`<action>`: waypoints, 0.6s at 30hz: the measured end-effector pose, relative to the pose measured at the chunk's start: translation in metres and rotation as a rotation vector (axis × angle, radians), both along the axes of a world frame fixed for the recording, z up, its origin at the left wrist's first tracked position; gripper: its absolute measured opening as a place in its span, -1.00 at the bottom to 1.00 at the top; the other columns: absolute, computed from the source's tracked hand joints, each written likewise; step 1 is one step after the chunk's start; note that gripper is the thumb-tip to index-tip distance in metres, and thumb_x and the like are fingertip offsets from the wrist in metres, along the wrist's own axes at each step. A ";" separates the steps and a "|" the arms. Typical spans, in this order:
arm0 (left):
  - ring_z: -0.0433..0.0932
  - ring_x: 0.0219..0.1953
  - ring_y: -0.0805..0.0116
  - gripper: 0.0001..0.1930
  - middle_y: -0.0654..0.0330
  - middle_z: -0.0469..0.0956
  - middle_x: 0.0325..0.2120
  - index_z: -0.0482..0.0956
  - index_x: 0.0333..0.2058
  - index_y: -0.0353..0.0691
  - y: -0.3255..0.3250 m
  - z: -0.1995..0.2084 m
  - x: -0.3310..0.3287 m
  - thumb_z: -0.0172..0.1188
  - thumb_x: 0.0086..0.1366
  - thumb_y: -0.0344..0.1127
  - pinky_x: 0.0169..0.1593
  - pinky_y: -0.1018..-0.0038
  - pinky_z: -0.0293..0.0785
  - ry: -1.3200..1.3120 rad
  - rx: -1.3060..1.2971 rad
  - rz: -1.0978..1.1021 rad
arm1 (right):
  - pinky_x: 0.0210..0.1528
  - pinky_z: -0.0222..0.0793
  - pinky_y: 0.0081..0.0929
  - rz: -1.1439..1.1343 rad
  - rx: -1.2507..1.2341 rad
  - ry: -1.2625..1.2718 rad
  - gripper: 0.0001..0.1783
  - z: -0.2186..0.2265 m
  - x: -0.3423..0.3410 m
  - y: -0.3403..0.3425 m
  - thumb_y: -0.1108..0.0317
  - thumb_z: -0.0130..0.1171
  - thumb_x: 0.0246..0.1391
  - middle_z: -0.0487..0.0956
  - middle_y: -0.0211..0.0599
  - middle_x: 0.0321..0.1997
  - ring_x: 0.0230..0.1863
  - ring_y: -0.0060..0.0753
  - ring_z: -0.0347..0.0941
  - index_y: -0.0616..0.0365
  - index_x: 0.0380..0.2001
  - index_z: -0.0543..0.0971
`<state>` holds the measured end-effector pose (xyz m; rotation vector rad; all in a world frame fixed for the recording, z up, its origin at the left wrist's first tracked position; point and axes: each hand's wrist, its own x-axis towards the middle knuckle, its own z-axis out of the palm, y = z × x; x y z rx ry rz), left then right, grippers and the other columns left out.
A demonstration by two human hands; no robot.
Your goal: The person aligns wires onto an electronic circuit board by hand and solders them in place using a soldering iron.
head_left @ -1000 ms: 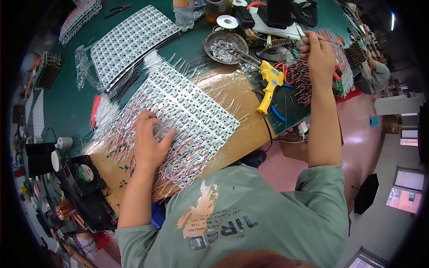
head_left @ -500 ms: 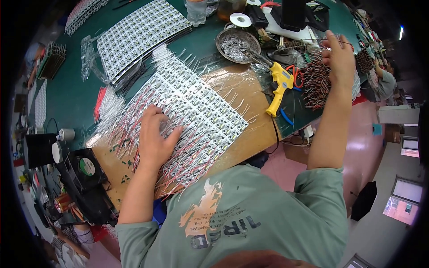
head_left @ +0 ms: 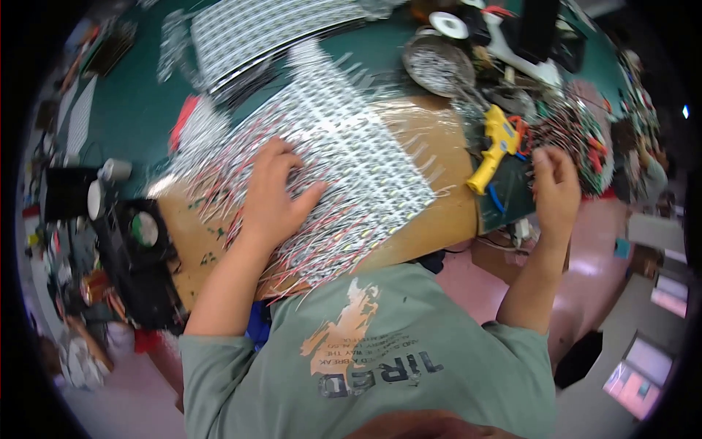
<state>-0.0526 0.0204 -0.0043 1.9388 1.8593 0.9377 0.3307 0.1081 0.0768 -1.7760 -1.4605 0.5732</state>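
A panel of small white circuit boards (head_left: 365,146) lies tilted on a brown board (head_left: 431,139). Rows of red and white wires (head_left: 314,241) stick out over its near and left parts. My left hand (head_left: 274,194) rests on these wires, fingers spread and thumb apart. My right hand (head_left: 557,194) is raised at the right, beyond the brown board's edge, fingers curled together. Whatever they hold, if anything, is blurred. Close by on its left is a yellow gun-shaped tool (head_left: 499,146), resembling a soldering gun. Behind the hand sits a heap of dark red and black wires (head_left: 567,132).
A metal bowl (head_left: 436,67) of silvery scraps and a white reel (head_left: 448,25) stand at the back. Stacked board panels (head_left: 270,33) lie at the far left. A bundle of white wires (head_left: 205,132) is left of the panel, with a black fan (head_left: 142,227) nearer me.
My right hand has come down and toward me from above the wire heap. My left hand stays on the panel. The whole view has shifted and blurred.
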 end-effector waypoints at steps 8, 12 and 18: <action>0.32 0.14 -0.08 -0.56 -0.05 0.38 0.00 0.45 -0.20 -0.25 0.002 -0.010 0.002 0.43 -0.02 -0.23 0.18 0.23 0.28 -0.071 0.093 -0.089 | -0.13 0.41 -0.31 -0.037 -0.510 -0.440 -0.21 -0.035 -0.008 0.025 -0.32 0.22 -0.05 0.60 0.06 -0.39 -0.27 -0.13 0.55 0.39 -0.33 0.57; 0.32 0.14 -0.08 -0.55 -0.05 0.38 0.02 0.46 -0.18 -0.25 -0.002 -0.008 0.001 0.43 -0.01 -0.23 0.19 0.21 0.27 -0.077 0.100 -0.077 | -0.29 0.41 -0.37 -0.037 -0.423 -0.485 -0.24 -0.059 -0.006 0.016 -0.23 0.25 -0.03 0.57 -0.04 -0.50 -0.44 -0.25 0.52 0.44 -0.27 0.55; 0.37 0.12 -0.01 -0.59 -0.02 0.43 0.01 0.51 -0.15 -0.23 -0.002 0.010 -0.007 0.39 0.06 -0.22 0.17 0.23 0.29 -0.085 0.050 -0.085 | -0.33 0.36 -0.54 -0.049 -0.469 -0.298 -0.33 -0.059 -0.009 0.015 -0.04 0.33 -0.01 0.54 -0.17 -0.43 -0.40 -0.52 0.47 0.48 -0.20 0.51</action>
